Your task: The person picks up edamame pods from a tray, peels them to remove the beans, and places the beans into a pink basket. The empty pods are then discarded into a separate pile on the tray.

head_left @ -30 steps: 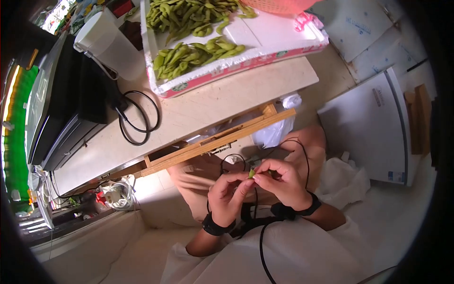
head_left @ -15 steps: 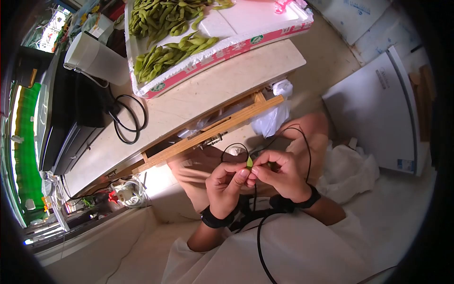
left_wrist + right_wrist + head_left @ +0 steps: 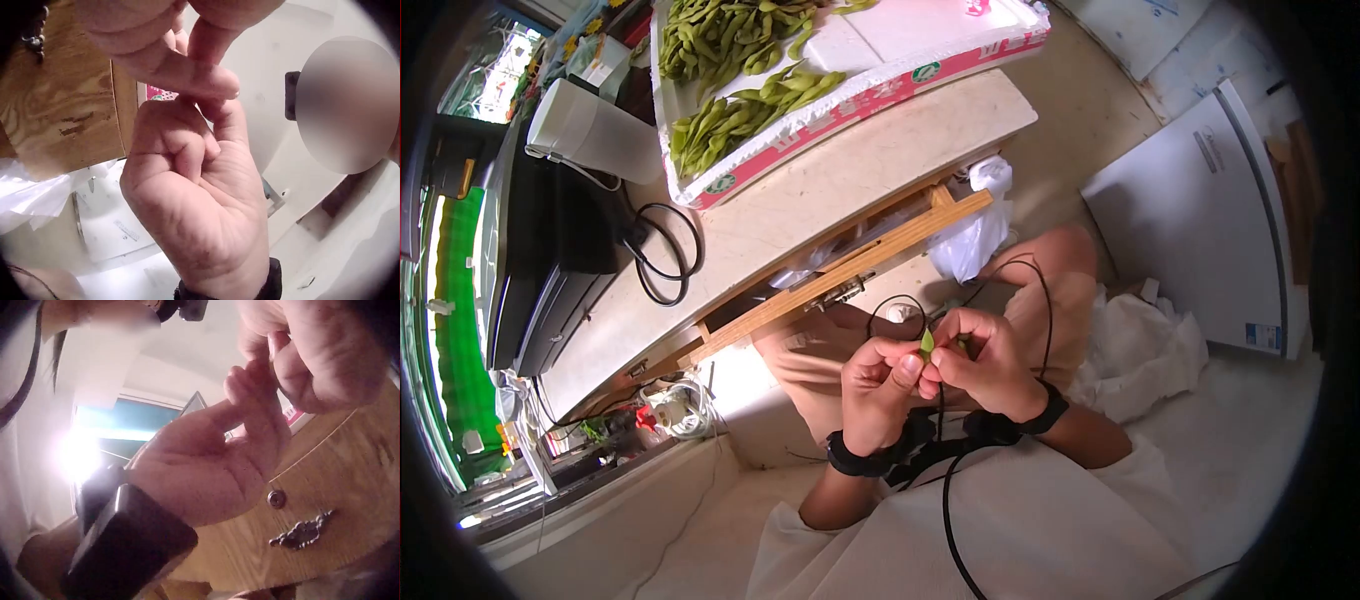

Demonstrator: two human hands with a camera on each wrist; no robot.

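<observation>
A single green edamame pod (image 3: pixel 927 342) points upward between the fingertips of both hands, above the lap in the head view. My left hand (image 3: pixel 874 392) pinches it between thumb and index finger. From the other side, my right hand (image 3: pixel 990 372) pinches its lower part, and a bit of green also shows inside those curled fingers. Both wrist views show the left hand (image 3: pixel 194 187) and right hand (image 3: pixel 212 462) meeting at the fingertips, which hide the pod there. More edamame pods (image 3: pixel 740 118) lie in two heaps in a white foam tray (image 3: pixel 925 35) on the desk.
A half-open wooden drawer (image 3: pixel 840 275) juts out over the knees, with a white plastic bag (image 3: pixel 972 240) hanging at its end. On the desk (image 3: pixel 800 205) are a white bucket (image 3: pixel 590 130), black cable (image 3: pixel 668 255) and black device (image 3: pixel 565 250). A small fridge (image 3: pixel 1200 210) stands right.
The head view has shifted, so the desk and tray appear farther left and up. The pod now stands more upright and shows more between the fingertips. Both hands keep their pinch.
</observation>
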